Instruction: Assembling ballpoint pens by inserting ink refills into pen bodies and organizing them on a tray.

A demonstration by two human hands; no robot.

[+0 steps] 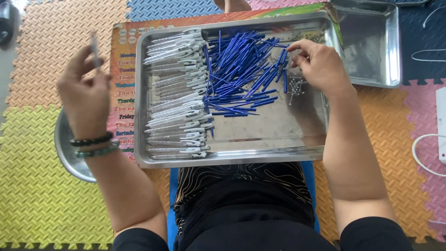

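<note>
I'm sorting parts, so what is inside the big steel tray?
The tray holds a row of clear pen barrels, a heap of blue refills and a few small springs. The right hand covers whatever lies beneath it.

Both arms are bare below short black sleeves. The left wrist wears two beaded bracelets [93,145], one black, one green. Black patterned trousers [241,195] cover the lap.
</note>
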